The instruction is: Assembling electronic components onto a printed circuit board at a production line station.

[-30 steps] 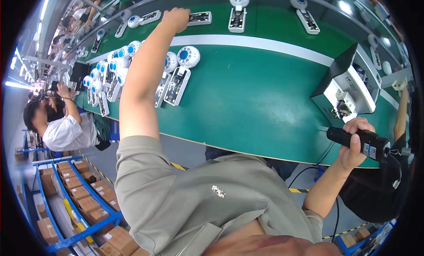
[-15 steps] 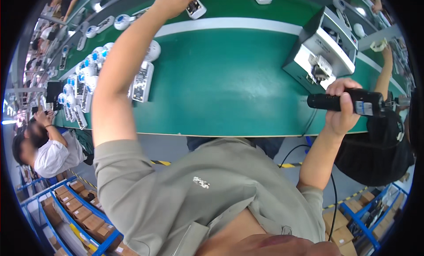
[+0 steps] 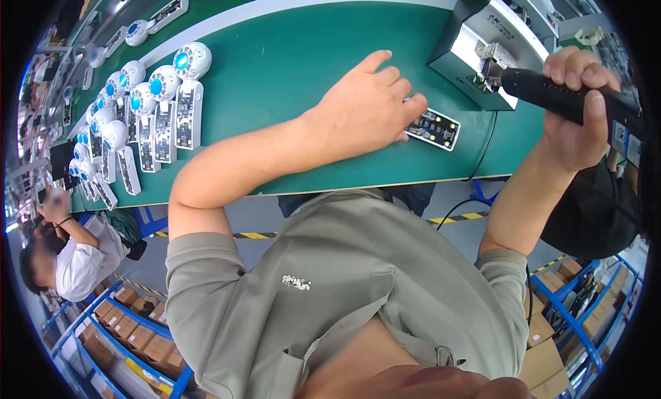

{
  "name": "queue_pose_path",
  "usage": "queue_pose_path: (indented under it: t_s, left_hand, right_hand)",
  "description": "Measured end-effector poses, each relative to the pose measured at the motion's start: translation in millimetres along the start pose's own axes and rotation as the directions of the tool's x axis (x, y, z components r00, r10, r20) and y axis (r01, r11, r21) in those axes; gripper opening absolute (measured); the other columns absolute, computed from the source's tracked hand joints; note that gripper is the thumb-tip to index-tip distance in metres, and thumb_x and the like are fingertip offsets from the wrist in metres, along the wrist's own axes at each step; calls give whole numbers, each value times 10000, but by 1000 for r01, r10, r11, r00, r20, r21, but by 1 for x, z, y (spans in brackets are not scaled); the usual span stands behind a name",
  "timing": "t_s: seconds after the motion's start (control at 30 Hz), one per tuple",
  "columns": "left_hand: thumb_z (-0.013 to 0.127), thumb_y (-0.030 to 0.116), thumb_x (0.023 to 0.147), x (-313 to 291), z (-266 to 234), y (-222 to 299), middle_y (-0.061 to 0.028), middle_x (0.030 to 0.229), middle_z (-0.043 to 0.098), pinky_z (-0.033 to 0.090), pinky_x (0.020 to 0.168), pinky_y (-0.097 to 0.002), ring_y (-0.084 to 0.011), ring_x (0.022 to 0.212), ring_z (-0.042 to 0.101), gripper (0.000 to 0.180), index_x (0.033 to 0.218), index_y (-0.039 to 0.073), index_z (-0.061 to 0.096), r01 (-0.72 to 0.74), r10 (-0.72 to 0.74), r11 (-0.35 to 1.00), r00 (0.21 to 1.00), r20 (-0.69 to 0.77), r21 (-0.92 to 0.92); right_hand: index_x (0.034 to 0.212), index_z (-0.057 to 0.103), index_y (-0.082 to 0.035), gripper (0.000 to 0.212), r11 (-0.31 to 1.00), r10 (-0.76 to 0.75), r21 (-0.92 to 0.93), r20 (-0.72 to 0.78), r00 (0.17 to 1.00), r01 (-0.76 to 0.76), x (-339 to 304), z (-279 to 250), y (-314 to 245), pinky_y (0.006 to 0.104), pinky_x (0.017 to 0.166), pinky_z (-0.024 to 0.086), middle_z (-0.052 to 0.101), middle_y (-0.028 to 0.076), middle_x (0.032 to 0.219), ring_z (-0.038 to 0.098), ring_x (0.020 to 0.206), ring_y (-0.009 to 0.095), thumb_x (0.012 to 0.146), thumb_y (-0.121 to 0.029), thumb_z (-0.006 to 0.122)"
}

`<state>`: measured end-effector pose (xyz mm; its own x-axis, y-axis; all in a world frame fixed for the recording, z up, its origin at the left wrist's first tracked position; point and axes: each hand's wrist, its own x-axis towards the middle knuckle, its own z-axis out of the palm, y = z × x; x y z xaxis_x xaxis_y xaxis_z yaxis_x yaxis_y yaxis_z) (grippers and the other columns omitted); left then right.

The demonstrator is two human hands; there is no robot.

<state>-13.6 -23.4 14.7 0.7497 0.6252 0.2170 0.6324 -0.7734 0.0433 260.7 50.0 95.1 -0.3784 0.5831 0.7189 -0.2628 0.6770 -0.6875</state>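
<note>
My left hand [image 3: 365, 113] has its fingers closed over one end of a slim white handle shell with a dark circuit board [image 3: 435, 129], low over the green table near its front edge. That end is hidden under the fingers. In my right hand [image 3: 577, 120] is a black electric screwdriver [image 3: 551, 92], its grip wrapped by the fingers. The screwdriver's tip points left, at the metal pick-up part [image 3: 492, 63] on the front of a grey-and-black box that looks like a screw feeder [image 3: 475, 34]. Whether the tip touches it, I cannot tell.
Several white handles with round, blue-centred heads [image 3: 165, 82] stand in rows at the left of the green table [image 3: 275, 68]. A white strip [image 3: 275, 12] crosses behind. A black cable [image 3: 489, 148] hangs over the front edge. At left sits another person [image 3: 89, 254].
My left hand has come back from the far side of the table toward the middle with a handle shell. My right hand has brought the screwdriver's tip up to the feeder.
</note>
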Motion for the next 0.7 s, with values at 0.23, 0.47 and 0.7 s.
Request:
queue_pose_path:
  t_s: [0.23, 0.47, 0.7]
  left_hand:
    - [716, 297, 767, -11, 17, -6, -33, 1019, 592, 392, 1003, -383, -219, 956, 535, 321, 1022, 121, 635, 10, -27, 987, 994, -102, -161]
    - [733, 288, 747, -9, 21, -6, -28, 1043, 586, 407, 902, -332, -204, 975, 534, 334, 1017, 109, 650, 26, -43, 984, 995, -91, -178]
    - [747, 258, 730, -8, 20, -5, -31, 1042, 594, 415, 873, -324, -204, 963, 535, 303, 982, 108, 670, 45, -62, 976, 995, -76, -211]
  right_hand:
    - [1191, 553, -7, 366, 954, 79, 292, -14, 997, -71, -14, 31, -3, 334, 721, 441, 526, 106, 869, 507, 770, 215, 883, -198, 499]
    - [1229, 566, -38, 421, 937, 91, 332, 65, 994, -107, -23, 59, 30, 336, 760, 392, 507, 81, 901, 460, 829, 206, 896, -286, 497]
    - [1242, 554, -38, 437, 933, 90, 339, 112, 990, -123, -22, 63, 39, 334, 761, 396, 501, 82, 924, 462, 828, 205, 895, -294, 481]
